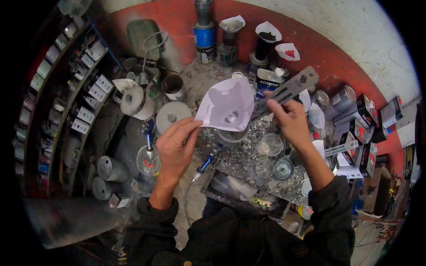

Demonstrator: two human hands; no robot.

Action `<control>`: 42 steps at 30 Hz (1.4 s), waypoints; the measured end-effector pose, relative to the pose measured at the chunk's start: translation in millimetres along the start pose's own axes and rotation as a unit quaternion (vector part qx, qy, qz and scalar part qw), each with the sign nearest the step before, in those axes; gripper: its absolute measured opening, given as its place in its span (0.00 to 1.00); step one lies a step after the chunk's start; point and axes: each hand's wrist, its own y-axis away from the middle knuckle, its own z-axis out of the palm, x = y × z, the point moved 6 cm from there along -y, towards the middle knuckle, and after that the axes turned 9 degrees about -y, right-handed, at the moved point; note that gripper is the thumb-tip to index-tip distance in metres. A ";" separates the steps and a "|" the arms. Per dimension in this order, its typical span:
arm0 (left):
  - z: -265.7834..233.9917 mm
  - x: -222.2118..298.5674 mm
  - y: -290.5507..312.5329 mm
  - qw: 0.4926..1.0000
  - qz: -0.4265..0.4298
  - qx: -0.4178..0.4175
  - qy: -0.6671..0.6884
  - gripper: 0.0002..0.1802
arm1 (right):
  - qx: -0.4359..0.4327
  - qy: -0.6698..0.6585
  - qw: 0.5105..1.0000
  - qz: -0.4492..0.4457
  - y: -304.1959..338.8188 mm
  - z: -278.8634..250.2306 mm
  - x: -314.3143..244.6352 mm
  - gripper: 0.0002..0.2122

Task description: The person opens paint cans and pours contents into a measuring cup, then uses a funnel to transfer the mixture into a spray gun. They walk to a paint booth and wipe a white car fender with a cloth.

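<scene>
My left hand (pixel 175 142) pinches the near left corner of a white paper strainer (pixel 217 106). A darker, wet-looking patch covers much of its inside. The strainer spreads over a see-through cup (pixel 230 138) on the speckled bench (pixel 248 155). To its right, my right hand (pixel 288 119) is closed round a long grey slotted mixing stick (pixel 290 91). The stick slants down toward the strainer's right side; its lower end is hidden behind the paper and cup.
Round lidded tubs (pixel 173 116) stand left of the strainer. Along the red wall are cans topped with paper strainers (pixel 268 32). Small cups (pixel 265 168) and boxy metal cans (pixel 350 164) fill the right. A blue-handled air tool (pixel 205 165) hangs near the bench edge. Shelves (pixel 66 97) line the left.
</scene>
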 end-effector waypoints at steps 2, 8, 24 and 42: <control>-1.7 0.8 0.2 1.000 -0.007 -0.002 0.004 0.11 | 0.009 0.089 0.996 0.003 -6.4 -12.6 0.9 0.12; -1.1 -1.9 0.7 1.000 -0.006 -0.002 0.014 0.11 | -0.030 0.121 0.982 -0.140 2.3 3.6 -4.7 0.12; -21.2 -2.2 1.6 0.999 -0.019 0.031 -0.011 0.12 | -0.019 0.036 0.986 -0.164 31.7 -33.5 -102.3 0.10; -5.3 -0.3 15.4 0.999 -0.049 0.000 0.020 0.09 | -0.069 0.134 0.965 -0.215 40.9 -34.9 -69.8 0.12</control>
